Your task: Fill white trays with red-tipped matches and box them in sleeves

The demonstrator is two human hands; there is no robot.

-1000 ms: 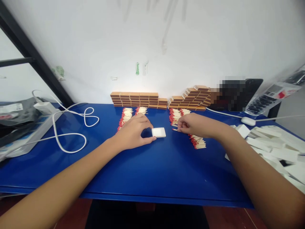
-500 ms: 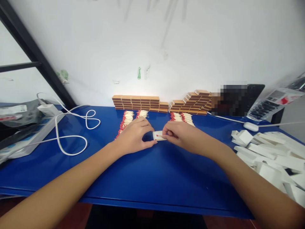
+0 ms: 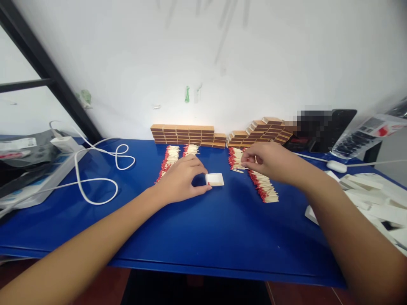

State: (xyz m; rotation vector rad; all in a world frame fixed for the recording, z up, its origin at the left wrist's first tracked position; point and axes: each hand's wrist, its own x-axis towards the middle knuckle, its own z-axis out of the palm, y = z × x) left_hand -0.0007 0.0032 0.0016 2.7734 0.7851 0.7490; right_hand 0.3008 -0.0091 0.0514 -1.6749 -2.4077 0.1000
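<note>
Right hand (image 3: 265,160) has moved from tray (image 3: 216,178) to matches (image 3: 235,157), curled; I cannot tell if it holds one. Left hand (image 3: 183,180), half open, grips the tray.

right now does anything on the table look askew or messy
Yes. The right stack of boxes slants at its right end, while the left stack sits fairly square. The white trays on the right lie jumbled in a heap.
</note>
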